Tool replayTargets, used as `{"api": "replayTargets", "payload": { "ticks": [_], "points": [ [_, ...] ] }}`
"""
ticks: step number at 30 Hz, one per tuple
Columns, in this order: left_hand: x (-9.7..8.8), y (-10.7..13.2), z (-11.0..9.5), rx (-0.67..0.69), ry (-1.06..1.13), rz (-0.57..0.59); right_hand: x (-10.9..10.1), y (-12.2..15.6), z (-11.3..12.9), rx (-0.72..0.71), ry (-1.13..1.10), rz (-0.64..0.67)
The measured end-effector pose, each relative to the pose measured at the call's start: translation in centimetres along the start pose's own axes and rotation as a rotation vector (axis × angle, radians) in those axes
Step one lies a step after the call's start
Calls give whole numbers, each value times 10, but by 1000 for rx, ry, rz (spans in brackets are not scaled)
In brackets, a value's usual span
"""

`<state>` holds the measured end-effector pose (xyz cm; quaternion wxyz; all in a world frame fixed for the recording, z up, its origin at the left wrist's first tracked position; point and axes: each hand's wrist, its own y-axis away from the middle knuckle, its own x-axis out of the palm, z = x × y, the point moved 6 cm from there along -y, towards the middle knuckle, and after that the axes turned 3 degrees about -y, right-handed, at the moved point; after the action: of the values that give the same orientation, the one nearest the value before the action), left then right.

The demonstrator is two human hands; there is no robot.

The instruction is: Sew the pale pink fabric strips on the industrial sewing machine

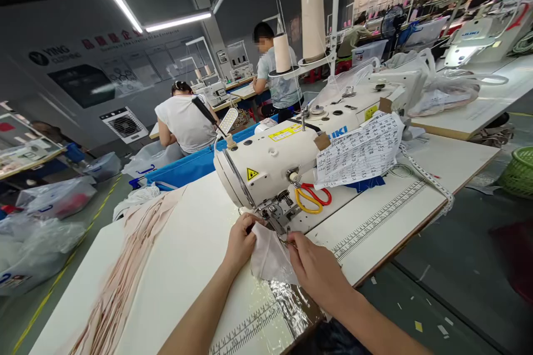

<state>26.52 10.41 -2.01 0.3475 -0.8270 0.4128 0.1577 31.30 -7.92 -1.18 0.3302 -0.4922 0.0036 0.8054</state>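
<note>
My left hand (240, 242) and my right hand (313, 267) both pinch a small pale fabric piece (270, 259) just in front of the presser foot (278, 221) of a white sewing machine (275, 163). The left fingers close on the piece's far left edge under the machine head. The right fingers grip its right edge near the needle. The fabric lies on the white table (187, 249).
A heap of pink fabric strips (125, 277) runs along the table's left. Scissors with yellow and red handles (312, 197), a printed paper sheet (358, 150) and thread cones (312, 11) sit by the machine. Other workers (185, 119) sit behind. A green basket (518, 169) stands right.
</note>
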Motion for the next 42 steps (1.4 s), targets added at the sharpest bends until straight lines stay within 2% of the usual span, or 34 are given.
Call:
{"api": "replayTargets", "payload": {
  "ticks": [6, 25, 42],
  "points": [
    [-1, -1, 2, -31, 37, -4, 8, -1, 5, -73, 105, -102],
    [-1, -3, -1, -70, 55, 5, 6, -5, 6, -122, 117, -162],
    [0, -3, -2, -73, 41, 22, 7, -5, 5, -94, 78, -87]
  ]
}}
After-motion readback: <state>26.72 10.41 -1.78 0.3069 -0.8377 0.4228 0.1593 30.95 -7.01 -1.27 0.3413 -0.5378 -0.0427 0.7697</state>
